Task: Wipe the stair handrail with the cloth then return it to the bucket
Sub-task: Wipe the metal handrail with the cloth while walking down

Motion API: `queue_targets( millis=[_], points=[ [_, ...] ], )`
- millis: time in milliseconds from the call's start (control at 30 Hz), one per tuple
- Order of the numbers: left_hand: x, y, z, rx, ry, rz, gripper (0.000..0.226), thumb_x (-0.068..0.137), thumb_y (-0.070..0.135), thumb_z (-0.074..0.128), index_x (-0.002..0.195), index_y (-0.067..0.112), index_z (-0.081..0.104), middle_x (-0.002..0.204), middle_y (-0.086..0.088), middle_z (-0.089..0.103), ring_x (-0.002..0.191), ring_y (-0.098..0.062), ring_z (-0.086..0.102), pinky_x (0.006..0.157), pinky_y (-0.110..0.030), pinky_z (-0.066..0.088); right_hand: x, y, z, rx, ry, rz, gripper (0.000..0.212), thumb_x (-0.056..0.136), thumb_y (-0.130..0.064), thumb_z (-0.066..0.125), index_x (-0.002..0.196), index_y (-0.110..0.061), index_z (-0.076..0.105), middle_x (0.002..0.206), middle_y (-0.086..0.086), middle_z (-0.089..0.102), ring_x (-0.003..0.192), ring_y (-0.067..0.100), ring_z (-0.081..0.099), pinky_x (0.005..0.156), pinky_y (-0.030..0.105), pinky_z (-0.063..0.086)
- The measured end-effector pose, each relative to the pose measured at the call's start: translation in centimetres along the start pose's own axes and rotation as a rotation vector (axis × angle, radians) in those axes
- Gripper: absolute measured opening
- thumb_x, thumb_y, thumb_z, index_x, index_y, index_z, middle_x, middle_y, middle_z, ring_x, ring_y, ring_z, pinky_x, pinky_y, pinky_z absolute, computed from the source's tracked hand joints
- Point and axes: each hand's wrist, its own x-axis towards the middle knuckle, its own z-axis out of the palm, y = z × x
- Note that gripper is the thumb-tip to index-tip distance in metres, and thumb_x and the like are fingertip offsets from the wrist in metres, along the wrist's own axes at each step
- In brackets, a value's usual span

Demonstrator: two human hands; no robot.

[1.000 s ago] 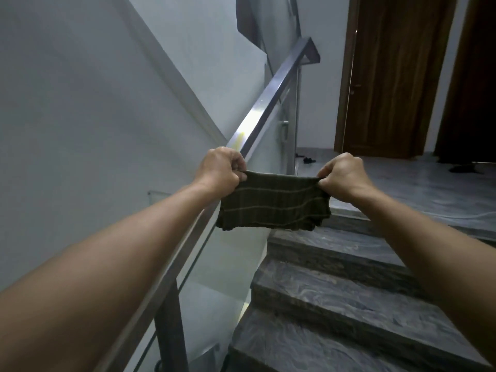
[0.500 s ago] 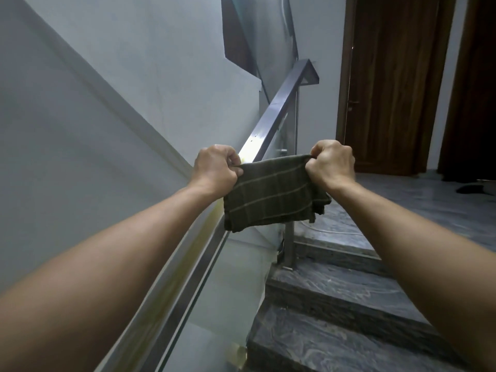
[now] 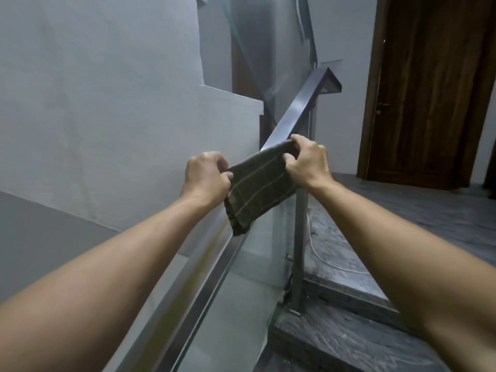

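The handrail [image 3: 291,118] looks like brushed metal, smooth with a dull satin sheen – same finish on the post [image 3: 300,237] under it. The cloth [image 3: 255,189] is a dark olive woven fabric with pale stripes, soft and matt (folded double, a bit nubby at the edges). Glass panel [image 3: 241,291] below the rail is clear and glossy. Steps [image 3: 349,342] are grey veined stone, slightly polished. The door [image 3: 429,89] is dark wood-grain – low gloss. Wall [image 3: 107,116] is matt paint.
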Motion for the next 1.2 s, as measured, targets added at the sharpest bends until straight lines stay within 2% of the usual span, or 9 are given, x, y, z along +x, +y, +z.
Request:
queue_targets(
  millis=[133, 233, 333, 400, 533, 600, 667, 733, 1200],
  points=[
    [0.9, -1.3, 1.2, 0.083, 0.001, -0.137, 0.006, 0.082, 0.016, 0.069, 0.088, 0.014, 0.068, 0.096, -0.014, 0.068, 0.091, -0.032, 0.063, 0.074, -0.028, 0.045, 2.5, -0.3, 2.4, -0.051, -0.294, -0.062, 0.062, 0.090, -0.025, 0.055, 0.146, -0.019, 0.029, 0.135, 0.015, 0.054, 0.121, 0.035, 0.053, 0.105, 0.048, 0.043],
    [0.3, -1.9, 2.0, 0.212, -0.069, -0.179, 0.016, 0.082, 0.016, 0.067, 0.097, 0.014, 0.066, 0.104, -0.016, 0.067, 0.097, -0.036, 0.062, 0.078, -0.033, 0.047, 3.4, 0.2, 3.9, -0.202, -0.435, -0.141, 0.067, 0.090, -0.026, 0.055, 0.147, -0.021, 0.021, 0.142, 0.017, 0.046, 0.127, 0.037, 0.045, 0.109, 0.049, 0.035],
    [-0.6, -1.7, 3.1, 0.408, -0.103, -0.082, 0.032, 0.081, 0.014, 0.062, 0.112, 0.013, 0.059, 0.115, -0.013, 0.060, 0.109, -0.034, 0.056, 0.086, -0.039, 0.047, 3.6, 1.0, 5.0, -0.285, -0.508, -0.202, 0.072, 0.088, -0.031, 0.053, 0.148, -0.020, 0.014, 0.146, 0.017, 0.040, 0.129, 0.040, 0.040, 0.111, 0.048, 0.030],
    [-0.9, -1.3, 4.2, 0.390, -0.097, 0.053, 0.038, 0.082, 0.019, 0.062, 0.119, 0.010, 0.054, 0.120, -0.013, 0.053, 0.114, -0.031, 0.049, 0.094, -0.040, 0.044, 3.9, 1.6, 5.1, -0.301, -0.531, -0.230, 0.076, 0.089, -0.032, 0.049, 0.150, -0.018, 0.006, 0.154, 0.013, 0.029, 0.138, 0.037, 0.028, 0.117, 0.044, 0.016],
    [-1.0, -0.1, 7.0, 0.237, -0.223, 0.111, 0.051, 0.087, 0.036, 0.058, 0.126, 0.005, 0.045, 0.132, -0.016, 0.045, 0.127, -0.033, 0.039, 0.107, -0.043, 0.033, 5.3, 2.6, 5.0, -0.523, -0.621, -0.368, 0.065, 0.094, -0.044, 0.036, 0.150, -0.018, 0.018, 0.162, 0.007, 0.000, 0.148, 0.019, -0.002, 0.118, 0.045, -0.005],
    [-1.0, -0.1, 8.5, 0.221, -0.337, 0.043, 0.067, 0.091, 0.042, 0.052, 0.139, 0.001, 0.029, 0.150, -0.019, 0.028, 0.143, -0.034, 0.019, 0.118, -0.046, 0.017, 6.2, 3.1, 4.9, -0.615, -0.671, -0.392, 0.065, 0.095, -0.048, 0.029, 0.151, -0.020, 0.016, 0.162, 0.003, -0.004, 0.148, 0.015, -0.008, 0.117, 0.049, -0.009],
    [-1.0, -0.5, 9.6, 0.264, -0.419, 0.000, 0.080, 0.095, 0.044, 0.044, 0.149, 0.000, 0.005, 0.160, -0.018, 0.002, 0.148, -0.030, -0.004, 0.120, -0.046, 0.002, 7.0, 3.4, 4.7, -0.659, -0.689, -0.400, 0.068, 0.094, -0.050, 0.026, 0.152, -0.019, 0.008, 0.161, 0.000, -0.005, 0.147, 0.013, -0.010, 0.117, 0.049, -0.012],
    [-1.0, -0.9, 10.2, 0.332, -0.429, 0.025, 0.081, 0.097, 0.043, 0.039, 0.149, 0.000, -0.007, 0.160, -0.017, -0.010, 0.148, -0.029, -0.012, 0.120, -0.046, -0.003, 7.9, 3.7, 4.4, -0.695, -0.690, -0.420, 0.070, 0.093, -0.052, 0.025, 0.152, -0.018, 0.006, 0.161, 0.000, -0.006, 0.147, 0.013, -0.010, 0.117, 0.049, -0.012],
    [-3.1, -1.9, 9.3, 0.409, -0.441, 0.001, 0.078, 0.098, 0.027, 0.042, 0.148, -0.001, -0.011, 0.159, -0.020, -0.013, 0.148, -0.032, -0.006, 0.120, -0.041, 0.004, 5.7, 4.1, 4.9, -0.650, -0.687, -0.453, 0.068, 0.093, -0.057, 0.022, 0.152, -0.026, 0.009, 0.162, 0.000, -0.001, 0.147, 0.013, -0.011, 0.119, 0.047, -0.005]
  ],
)
